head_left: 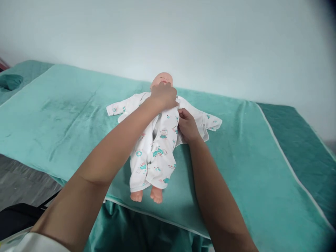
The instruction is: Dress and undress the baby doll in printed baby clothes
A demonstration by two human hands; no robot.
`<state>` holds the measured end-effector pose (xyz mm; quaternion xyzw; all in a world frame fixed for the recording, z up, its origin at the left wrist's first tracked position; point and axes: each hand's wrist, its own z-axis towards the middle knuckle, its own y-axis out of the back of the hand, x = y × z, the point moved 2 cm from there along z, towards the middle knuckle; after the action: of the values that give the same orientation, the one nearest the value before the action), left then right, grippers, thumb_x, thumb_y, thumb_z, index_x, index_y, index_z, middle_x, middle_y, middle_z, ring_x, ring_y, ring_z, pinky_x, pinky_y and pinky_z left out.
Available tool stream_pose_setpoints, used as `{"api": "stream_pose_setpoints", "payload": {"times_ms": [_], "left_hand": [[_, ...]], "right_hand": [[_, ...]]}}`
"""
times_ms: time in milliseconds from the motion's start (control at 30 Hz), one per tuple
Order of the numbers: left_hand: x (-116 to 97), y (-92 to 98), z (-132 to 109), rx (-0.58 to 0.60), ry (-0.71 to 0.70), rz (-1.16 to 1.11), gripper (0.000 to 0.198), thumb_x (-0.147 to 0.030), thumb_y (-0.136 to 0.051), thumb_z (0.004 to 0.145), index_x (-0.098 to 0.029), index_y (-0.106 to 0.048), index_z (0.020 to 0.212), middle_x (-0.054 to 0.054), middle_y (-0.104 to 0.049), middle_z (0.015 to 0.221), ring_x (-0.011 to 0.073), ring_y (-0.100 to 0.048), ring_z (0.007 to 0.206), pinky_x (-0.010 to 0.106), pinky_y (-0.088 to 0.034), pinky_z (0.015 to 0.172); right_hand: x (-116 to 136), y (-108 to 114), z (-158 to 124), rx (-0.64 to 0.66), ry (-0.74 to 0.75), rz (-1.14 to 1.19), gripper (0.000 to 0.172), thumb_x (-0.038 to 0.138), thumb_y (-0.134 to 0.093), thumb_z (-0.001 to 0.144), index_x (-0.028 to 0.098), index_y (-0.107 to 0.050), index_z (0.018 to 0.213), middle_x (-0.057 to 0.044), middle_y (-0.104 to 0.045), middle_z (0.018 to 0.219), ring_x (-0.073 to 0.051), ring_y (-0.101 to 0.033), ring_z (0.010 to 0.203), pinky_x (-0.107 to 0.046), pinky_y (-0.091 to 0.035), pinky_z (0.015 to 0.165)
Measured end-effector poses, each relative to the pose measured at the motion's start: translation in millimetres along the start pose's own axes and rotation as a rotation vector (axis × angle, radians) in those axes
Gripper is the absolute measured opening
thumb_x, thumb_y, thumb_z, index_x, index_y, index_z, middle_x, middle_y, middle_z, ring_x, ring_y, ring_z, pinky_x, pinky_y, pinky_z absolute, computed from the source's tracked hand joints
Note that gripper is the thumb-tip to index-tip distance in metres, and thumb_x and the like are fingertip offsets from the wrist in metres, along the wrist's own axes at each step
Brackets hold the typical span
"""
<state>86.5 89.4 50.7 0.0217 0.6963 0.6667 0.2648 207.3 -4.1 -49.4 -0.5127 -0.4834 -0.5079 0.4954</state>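
Observation:
A baby doll [136,196] lies on its back on a green-covered bed, head toward the wall and bare feet toward me. White printed baby clothes [164,150] cover its legs and front. A white long-sleeved baby jacket [210,121] is spread out under and beside it, sleeves to both sides. My left hand [165,95] is curled over the doll's upper chest, just below its face, closed on the clothes there; its fingertips are partly hidden. At the doll's side, my right hand [187,126] pinches the edge of the printed clothes, above the jacket.
The green bed cover [236,168] stretches to both sides, with pale seams and some wrinkles. A pale wall [168,38] rises along the far edge. At the lower left are a black object [18,218] and grey floor [23,178]. A face hole [10,82] shows at far left.

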Motion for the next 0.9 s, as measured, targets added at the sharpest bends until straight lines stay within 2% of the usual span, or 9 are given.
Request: {"api": "stream_pose_setpoints", "payload": {"times_ms": [100, 167, 233, 300, 400, 500, 700, 800, 900], "left_hand": [[8, -13.4, 10, -0.064, -0.051, -0.02, 0.032, -0.026, -0.092, 0.068, -0.013, -0.073, 0.09, 0.019, -0.062, 0.133, 0.0531, -0.045, 0.138, 0.073, -0.036, 0.114], [11, -19.0, 13, -0.072, -0.09, 0.003, 0.033, -0.029, -0.092, 0.068, -0.013, -0.073, 0.089, 0.019, -0.063, 0.134, 0.0534, -0.045, 0.137, 0.073, -0.037, 0.112], [11, -20.2, 12, -0.047, -0.135, 0.049, 0.033, -0.034, -0.09, 0.069, -0.015, -0.073, 0.091, 0.019, -0.062, 0.137, 0.0524, -0.044, 0.139, 0.072, -0.038, 0.113], [8, -17.5, 9, 0.002, -0.156, 0.079, 0.034, -0.034, -0.09, 0.069, -0.016, -0.074, 0.093, 0.018, -0.061, 0.139, 0.0518, -0.043, 0.141, 0.07, -0.039, 0.114], [-1, -10.5, 5, 0.066, -0.116, 0.086, 0.034, -0.024, -0.091, 0.065, -0.016, -0.075, 0.094, 0.018, -0.061, 0.138, 0.0519, -0.045, 0.14, 0.07, -0.041, 0.112], [-9, -6.4, 2, 0.079, -0.055, 0.095, 0.026, -0.018, -0.088, 0.067, -0.015, -0.076, 0.09, 0.017, -0.063, 0.134, 0.0499, -0.053, 0.132, 0.069, -0.044, 0.108], [-15, -3.7, -13, -0.012, -0.101, 0.063, 0.008, -0.02, -0.079, 0.081, -0.016, -0.075, 0.086, 0.016, -0.068, 0.115, 0.0466, -0.061, 0.123, 0.069, -0.045, 0.105], [-15, -3.2, -21, -0.076, -0.026, 0.004, 0.006, -0.012, -0.074, 0.083, -0.016, -0.075, 0.088, 0.016, -0.069, 0.109, 0.0426, -0.064, 0.119, 0.067, -0.044, 0.106], [-15, -7.4, -22, -0.174, -0.019, -0.028, 0.011, -0.009, -0.072, 0.083, -0.019, -0.073, 0.087, 0.012, -0.07, 0.095, 0.0384, -0.068, 0.108, 0.064, -0.047, 0.099]], "right_hand": [[-4, 1, 1, -0.044, 0.022, -0.076, 0.025, 0.045, -0.073, 0.076, 0.028, -0.055, 0.082, 0.006, -0.055, 0.064, -0.014, -0.048, 0.057, -0.029, -0.043, 0.054], [-4, 2, 2, -0.118, 0.051, -0.13, 0.021, 0.042, -0.071, 0.076, 0.027, -0.057, 0.081, 0.005, -0.058, 0.064, -0.016, -0.052, 0.061, -0.029, -0.045, 0.056], [-2, 3, 2, -0.194, 0.056, -0.195, 0.018, 0.039, -0.071, 0.076, 0.026, -0.06, 0.079, 0.003, -0.061, 0.064, -0.017, -0.055, 0.065, -0.029, -0.047, 0.058], [-2, 3, 2, -0.213, 0.038, -0.24, 0.016, 0.038, -0.071, 0.076, 0.025, -0.062, 0.077, 0.001, -0.064, 0.065, -0.018, -0.057, 0.068, -0.03, -0.048, 0.06], [-5, 4, 2, -0.15, 0.015, -0.205, 0.016, 0.038, -0.07, 0.077, 0.024, -0.064, 0.078, 0.0, -0.066, 0.066, -0.018, -0.058, 0.066, -0.031, -0.049, 0.06], [-7, 6, 1, -0.068, -0.016, -0.081, 0.02, 0.041, -0.071, 0.078, 0.024, -0.064, 0.083, 0.003, -0.066, 0.067, -0.016, -0.057, 0.06, -0.031, -0.049, 0.057], [-1, 8, -2, 0.064, -0.06, -0.06, 0.027, 0.037, -0.077, 0.069, 0.025, -0.064, 0.089, 0.003, -0.07, 0.075, -0.016, -0.059, 0.063, -0.029, -0.048, 0.056], [-1, 6, 1, -0.01, -0.022, -0.087, 0.022, 0.041, -0.073, 0.072, 0.025, -0.059, 0.078, 0.004, -0.063, 0.065, -0.015, -0.053, 0.06, -0.029, -0.044, 0.055], [-6, 5, 5, -0.237, 0.034, -0.186, 0.026, 0.043, -0.069, 0.077, 0.025, -0.053, 0.069, 0.004, -0.055, 0.063, -0.015, -0.049, 0.064, -0.03, -0.044, 0.058]]}}
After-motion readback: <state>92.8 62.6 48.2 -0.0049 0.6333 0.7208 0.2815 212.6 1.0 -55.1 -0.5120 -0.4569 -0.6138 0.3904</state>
